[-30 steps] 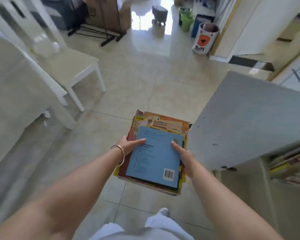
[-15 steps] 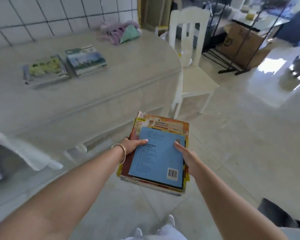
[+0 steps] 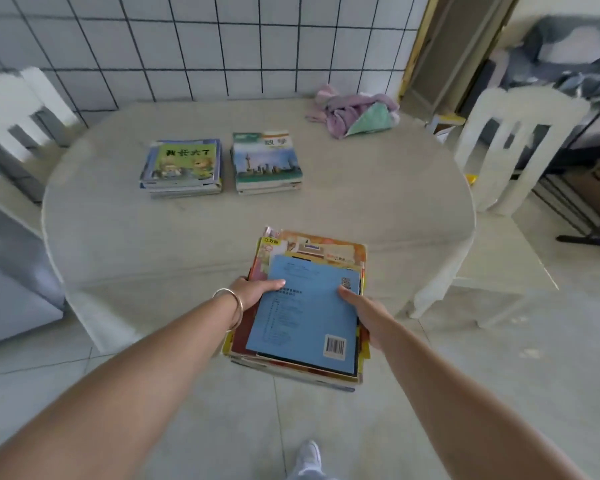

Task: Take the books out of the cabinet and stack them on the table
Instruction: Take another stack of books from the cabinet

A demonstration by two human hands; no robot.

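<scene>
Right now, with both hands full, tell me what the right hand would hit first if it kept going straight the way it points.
The right hand, gripping the carried pile of books topped by a blue one, points toward the pale oval table. It would probably meet the table's near edge first, though the pile itself may get there sooner; depth is unclear.

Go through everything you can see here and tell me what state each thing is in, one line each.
Left hand: gripping the carried book pile's left edge.
Right hand: gripping its right edge.
Carried book pile, blue paperback on top: held in the air, closed.
Green cartoon-cover book stack: lying flat on the table.
City-skyline textbook stack: lying flat beside it, apart.
Purple and green cloth: crumpled.
White oval table: covered with a cloth.
</scene>
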